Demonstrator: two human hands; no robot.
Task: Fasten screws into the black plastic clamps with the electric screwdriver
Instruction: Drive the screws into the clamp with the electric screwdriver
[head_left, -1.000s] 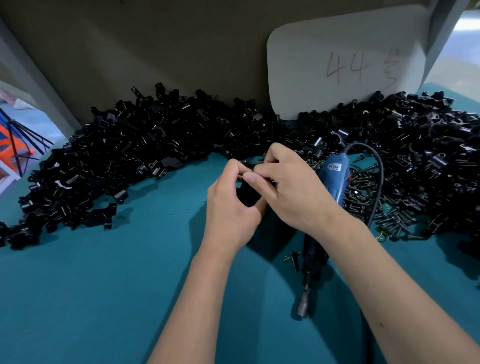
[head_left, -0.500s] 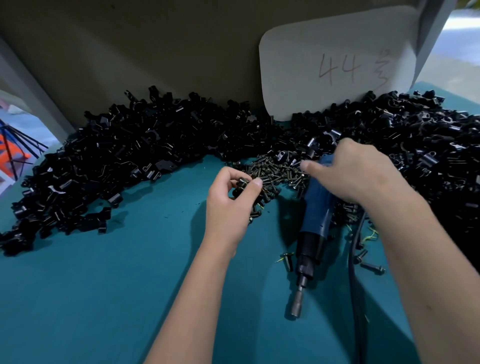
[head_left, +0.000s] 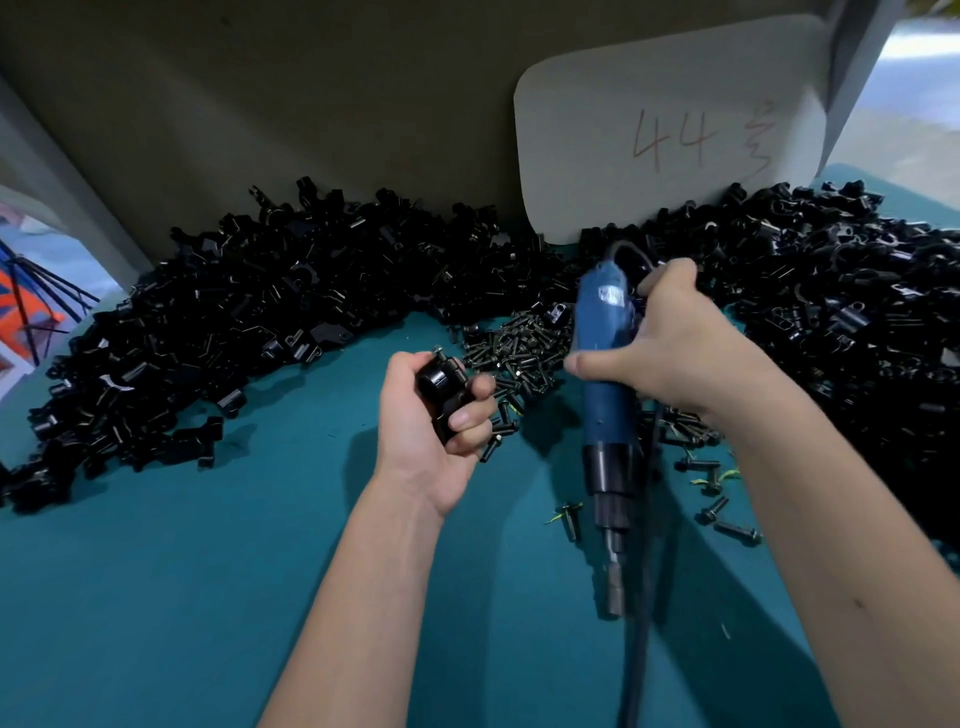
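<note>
My left hand (head_left: 434, 415) is closed around a black plastic clamp (head_left: 439, 382) with a screw head sticking out of its top. My right hand (head_left: 670, 348) grips the blue body of the electric screwdriver (head_left: 605, 395), whose metal bit (head_left: 615, 587) points toward me just above the teal table. The clamp and the bit are apart, the bit lower and to the right. A heap of dark screws (head_left: 519, 348) lies between and behind my hands.
Large piles of black clamps (head_left: 218, 332) curve along the back wall, with more clamps (head_left: 831, 291) on the right. A white card marked 44 (head_left: 670, 124) leans on the wall. Loose screws (head_left: 717, 509) lie right of the screwdriver. Its black cable (head_left: 641, 634) runs toward me.
My right hand has left the clamp, closed on the screwdriver and lifted it off the table. My left hand has turned the clamp upward, holding it alone.
</note>
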